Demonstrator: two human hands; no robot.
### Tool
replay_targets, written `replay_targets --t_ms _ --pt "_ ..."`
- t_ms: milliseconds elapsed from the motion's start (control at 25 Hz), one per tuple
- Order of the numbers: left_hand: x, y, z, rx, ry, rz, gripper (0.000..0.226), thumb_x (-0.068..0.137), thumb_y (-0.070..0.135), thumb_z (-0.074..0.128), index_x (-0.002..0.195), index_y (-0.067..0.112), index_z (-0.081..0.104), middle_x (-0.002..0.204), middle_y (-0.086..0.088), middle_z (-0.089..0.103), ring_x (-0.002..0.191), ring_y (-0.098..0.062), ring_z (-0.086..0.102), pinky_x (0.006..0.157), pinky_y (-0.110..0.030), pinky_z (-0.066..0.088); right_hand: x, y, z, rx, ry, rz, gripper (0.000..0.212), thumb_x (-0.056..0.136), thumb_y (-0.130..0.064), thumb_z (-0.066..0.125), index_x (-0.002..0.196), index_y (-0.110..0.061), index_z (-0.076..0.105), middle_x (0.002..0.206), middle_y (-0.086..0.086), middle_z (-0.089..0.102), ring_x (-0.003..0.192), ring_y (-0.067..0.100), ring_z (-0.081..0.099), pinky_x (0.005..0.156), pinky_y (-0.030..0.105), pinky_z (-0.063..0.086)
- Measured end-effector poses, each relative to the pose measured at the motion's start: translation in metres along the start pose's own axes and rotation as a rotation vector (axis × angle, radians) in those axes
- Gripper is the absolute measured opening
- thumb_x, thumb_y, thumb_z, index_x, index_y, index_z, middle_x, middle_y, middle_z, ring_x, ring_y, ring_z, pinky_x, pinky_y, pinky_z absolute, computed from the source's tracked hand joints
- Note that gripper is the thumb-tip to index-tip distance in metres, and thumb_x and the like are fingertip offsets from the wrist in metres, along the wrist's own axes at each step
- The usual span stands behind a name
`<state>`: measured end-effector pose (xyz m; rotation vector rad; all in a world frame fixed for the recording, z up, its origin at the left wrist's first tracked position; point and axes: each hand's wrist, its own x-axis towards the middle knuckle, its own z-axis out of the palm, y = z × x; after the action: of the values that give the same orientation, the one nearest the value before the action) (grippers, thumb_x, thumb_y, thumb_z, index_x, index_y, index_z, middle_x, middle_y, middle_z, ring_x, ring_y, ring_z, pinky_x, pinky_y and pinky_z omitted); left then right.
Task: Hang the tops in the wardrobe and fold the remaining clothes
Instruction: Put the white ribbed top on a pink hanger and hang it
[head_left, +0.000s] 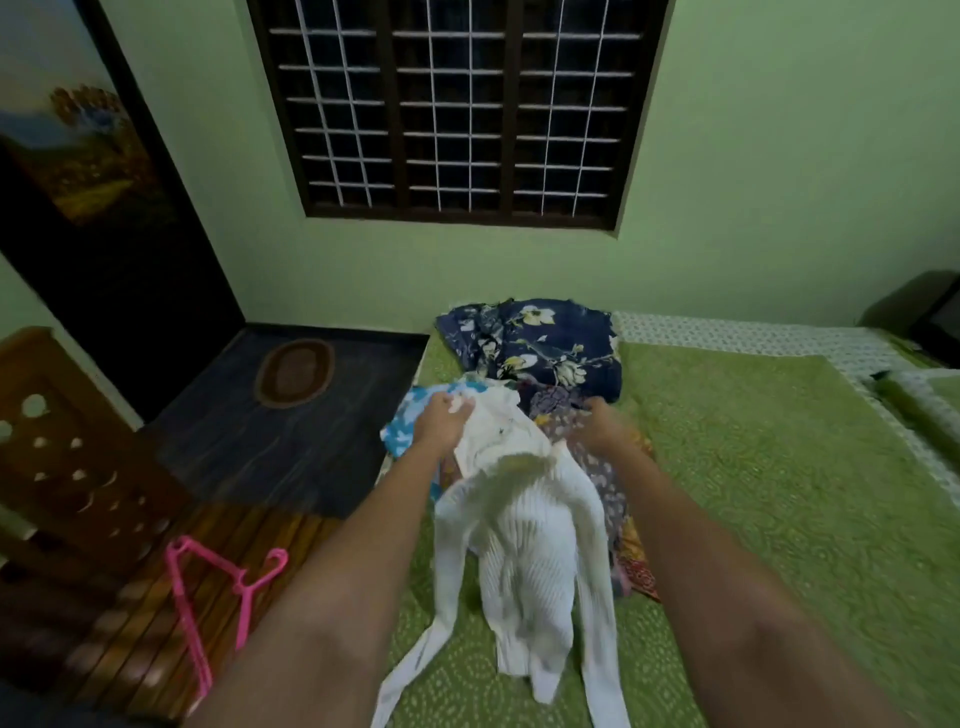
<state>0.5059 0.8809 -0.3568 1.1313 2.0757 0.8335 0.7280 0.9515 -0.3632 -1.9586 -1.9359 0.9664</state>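
Left hand (441, 421) gripping ribbed white top (524, 545), right hand (605, 423) blurred, grasp unclear, on patterned clothes pile (587, 457), green quilted bed (779, 493) open toward 3 o'clock, pink hangers (218, 592) at 8 o'clock.

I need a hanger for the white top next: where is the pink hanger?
In the head view the pink hanger lies at lower left on the wooden slatted surface beside the bed, left of the left forearm.

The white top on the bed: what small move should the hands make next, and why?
Probably lift the white top clear of the pile. Both hands are at its upper end, though blur hides the right hand's grip, and it lies over other clothes on the bed. The pink hangers lie on the floor to the left.
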Motion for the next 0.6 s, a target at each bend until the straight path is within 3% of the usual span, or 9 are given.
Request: replay_targets --t_ms 40,120,200,280,360,440,520,600 --pt "0.009 -0.006 0.007 -0.004 -0.039 -0.006 0.049 0.096 0.039 0.051 0.132 0.005 0.048 0.135 -0.016 0.053 0.121 -0.031 0.051 0.094 -0.032 0.039 0.017 0.003 0.014 -0.032 -0.082 0.028 0.066 0.092 -0.022 0.061 0.145 -0.001 0.027 0.133 0.021 0.049 0.116 0.037 0.052 0.087 0.04 0.046" --pt "0.026 -0.036 0.008 -0.009 -0.051 -0.063 0.051 0.097 0.036 0.051 0.138 0.008 0.04 0.139 -0.014 0.048 0.127 -0.03 0.047 0.095 -0.03 0.037 0.043 0.004 0.043 -0.113 -0.199 0.069 0.067 0.095 -0.026 0.057 0.146 0.003 0.025 0.144 0.021 0.04 0.129 0.035 0.042 0.104 0.039 0.037" --pt "0.034 -0.088 -0.003 0.036 -0.058 -0.192 0.05 0.096 0.033 0.053 0.137 0.008 0.041 0.138 -0.014 0.049 0.125 -0.029 0.049 0.095 -0.03 0.038 0.058 0.0 0.077 -0.141 -0.262 0.103 0.066 0.097 -0.028 0.054 0.146 0.005 0.024 0.151 0.02 0.03 0.136 0.033 0.035 0.107 0.036 0.031" --pt "0.037 -0.16 -0.023 0.05 -0.102 -0.313 0.038 0.094 0.03 0.058 0.124 0.007 0.053 0.13 -0.017 0.055 0.111 -0.024 0.055 0.088 -0.03 0.041 0.061 -0.017 0.125 -0.212 -0.388 0.079 0.067 0.099 -0.031 0.05 0.145 0.009 0.022 0.151 0.022 0.029 0.137 0.033 0.033 0.106 0.034 0.03" --pt "0.028 -0.216 -0.051 0.071 -0.109 -0.407 0.011 0.093 0.03 0.058 0.091 0.02 0.059 0.121 -0.018 0.062 0.1 -0.022 0.058 0.084 -0.03 0.044 0.057 -0.045 0.179 -0.271 -0.529 -0.009 0.074 0.096 -0.048 0.046 0.142 0.008 0.031 0.148 0.023 0.034 0.135 0.033 0.036 0.104 0.033 0.03" --pt "0.016 -0.268 -0.082 0.078 -0.056 -0.475 0.015 0.096 0.024 0.053 0.084 0.024 0.062 0.116 -0.011 0.064 0.103 -0.023 0.059 0.082 -0.024 0.045 0.049 -0.074 0.239 -0.287 -0.659 -0.084 0.089 0.085 -0.07 0.043 0.134 0.005 0.045 0.141 0.022 0.044 0.128 0.033 0.044 0.099 0.032 0.035" --pt "0.012 -0.329 -0.113 0.168 -0.076 -0.549 0.025 0.098 0.015 0.045 0.105 0.005 0.067 0.116 -0.012 0.064 0.108 -0.024 0.059 0.081 -0.022 0.043 0.039 -0.105 0.309 -0.303 -0.754 -0.055 0.06 0.096 -0.046 0.049 0.133 0.0 0.048 0.141 0.019 0.045 0.127 0.031 0.045 0.095 0.031 0.038" --pt "0.016 -0.387 -0.133 0.15 -0.033 -0.682 0.029 0.098 0.013 0.04 0.109 0.001 0.065 0.114 -0.014 0.066 0.11 -0.028 0.06 0.087 -0.031 0.044 0.029 -0.124 0.367 -0.26 -0.721 -0.049 0.036 0.098 -0.027 0.05 0.126 -0.005 0.055 0.134 0.015 0.051 0.119 0.029 0.05 0.087 0.028 0.039"
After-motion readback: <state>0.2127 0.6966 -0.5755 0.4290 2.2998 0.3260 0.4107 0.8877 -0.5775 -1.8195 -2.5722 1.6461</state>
